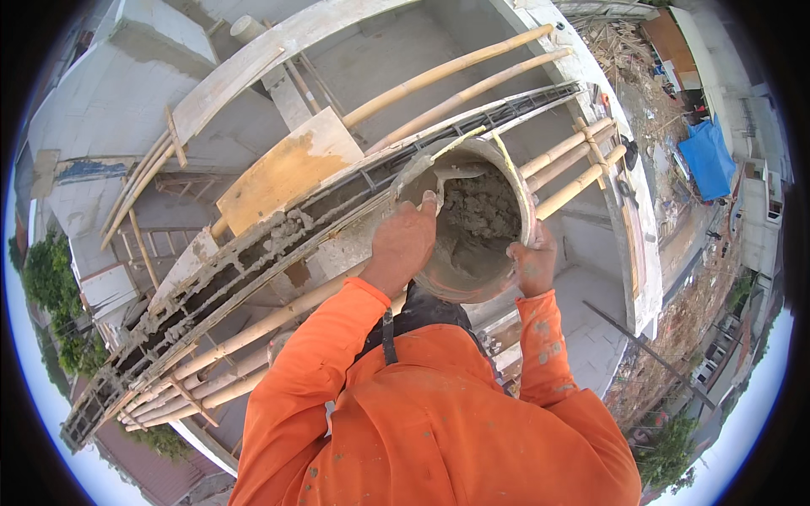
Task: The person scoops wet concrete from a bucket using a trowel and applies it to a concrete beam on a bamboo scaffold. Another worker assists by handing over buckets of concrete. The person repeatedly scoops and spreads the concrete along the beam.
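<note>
My right hand grips the rim of a mortar-coated bucket, which is tilted so that its mouth faces me. Wet grey mortar lies inside it. In my left hand, closed at the bucket's left side, is what looks like a trowel; its blade lies against the inner far wall and its handle is mostly hidden by my fingers. Just beyond the bucket runs a narrow beam formwork with steel reinforcement bars inside. Fresh mortar sits in clumps on its left stretch.
Bamboo poles span the open rooms beyond the formwork, and more bamboo poles run under me. A plywood sheet rests across the far side. Drops open between the walls. A concrete wall top edges the right, with a blue tarp far below.
</note>
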Demonstrator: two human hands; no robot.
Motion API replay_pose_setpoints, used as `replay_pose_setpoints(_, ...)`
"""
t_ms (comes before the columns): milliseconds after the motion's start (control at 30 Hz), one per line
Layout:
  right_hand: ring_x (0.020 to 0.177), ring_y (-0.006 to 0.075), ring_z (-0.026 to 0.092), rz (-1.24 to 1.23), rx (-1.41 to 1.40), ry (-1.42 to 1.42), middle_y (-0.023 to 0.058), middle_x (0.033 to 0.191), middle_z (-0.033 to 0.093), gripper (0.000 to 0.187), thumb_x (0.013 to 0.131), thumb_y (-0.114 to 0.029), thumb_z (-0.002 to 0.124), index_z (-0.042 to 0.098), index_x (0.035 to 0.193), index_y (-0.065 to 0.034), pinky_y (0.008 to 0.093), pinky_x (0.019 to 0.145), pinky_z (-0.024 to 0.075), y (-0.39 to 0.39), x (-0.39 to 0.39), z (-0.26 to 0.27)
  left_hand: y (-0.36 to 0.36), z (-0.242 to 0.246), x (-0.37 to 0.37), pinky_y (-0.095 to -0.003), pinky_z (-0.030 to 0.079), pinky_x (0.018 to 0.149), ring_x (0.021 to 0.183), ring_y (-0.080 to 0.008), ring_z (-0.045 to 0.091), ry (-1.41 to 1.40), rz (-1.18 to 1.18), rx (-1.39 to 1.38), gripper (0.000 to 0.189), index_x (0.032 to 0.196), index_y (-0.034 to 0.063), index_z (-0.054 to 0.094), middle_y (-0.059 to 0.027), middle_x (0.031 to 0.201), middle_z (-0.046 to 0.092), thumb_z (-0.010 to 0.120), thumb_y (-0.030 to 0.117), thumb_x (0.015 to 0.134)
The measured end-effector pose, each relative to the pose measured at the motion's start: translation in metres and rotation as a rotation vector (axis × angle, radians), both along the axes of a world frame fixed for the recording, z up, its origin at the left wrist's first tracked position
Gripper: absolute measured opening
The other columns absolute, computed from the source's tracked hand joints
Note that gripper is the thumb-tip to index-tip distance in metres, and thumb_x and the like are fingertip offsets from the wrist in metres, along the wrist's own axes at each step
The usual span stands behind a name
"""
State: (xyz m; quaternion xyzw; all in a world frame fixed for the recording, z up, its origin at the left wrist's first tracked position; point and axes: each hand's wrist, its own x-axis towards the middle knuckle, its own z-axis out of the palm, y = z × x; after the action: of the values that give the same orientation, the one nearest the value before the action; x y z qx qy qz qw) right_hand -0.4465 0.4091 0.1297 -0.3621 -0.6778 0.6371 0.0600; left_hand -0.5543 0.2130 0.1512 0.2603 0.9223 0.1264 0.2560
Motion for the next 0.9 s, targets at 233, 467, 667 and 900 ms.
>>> replay_pose_setpoints(233,0.058,0.0134,0.048,0.194,0.228,-0.013,0.0063,0.063,0.050,0.024,0.064,0.001,0.058,0.055,0.088,0.0014,0.0300,0.053,0.0420,0.008,-0.031,0.019,0.017,-0.034,0.038,-0.0402,0.052,0.075,0.089,-0.0361,0.064,-0.179,-0.362,-0.149,0.056,0.138,0.0021,0.036,-0.0263,0.096,0.063,0.046,0.009,0.084)
replay_pose_setpoints(467,0.077,0.0401,0.054,0.281,0.234,-0.015,0.0254,0.083,0.058,0.030,0.064,-0.005,0.056,0.056,0.093,0.0001,0.0421,0.071,0.0442,-0.005,-0.019,0.002,0.038,0.025,-0.007,-0.0428,0.052,0.069,0.078,-0.0348,0.064,0.029,-0.235,-0.260,0.056,0.135,-0.0023,0.035,-0.0236,0.096,0.061,0.050,0.016,0.084)
replay_pose_setpoints(667,0.063,0.0294,0.051,0.249,0.376,0.051,0.0192,0.069,0.054,0.026,0.064,-0.003,0.057,0.055,0.089,0.0022,0.0373,0.063,0.0447,-0.006,-0.049,0.023,0.001,-0.035,0.053,-0.0420,0.052,0.069,0.079,-0.0339,0.065,-0.074,-0.460,-0.276,0.053,0.136,0.0023,0.036,-0.0253,0.101,0.060,0.047,0.013,0.085)
replay_pose_setpoints(900,0.062,0.0089,0.038,0.106,0.202,0.037,-0.0011,0.065,0.040,0.016,0.061,0.004,0.057,0.047,0.073,-0.0012,0.0251,0.052,0.0353,-0.023,-0.037,0.012,-0.003,-0.001,-0.032,-0.0420,0.052,0.062,0.074,-0.0326,0.065,0.174,-0.129,-0.152,0.039,0.124,0.0032,0.048,-0.0240,0.089,0.063,0.046,0.009,0.086)
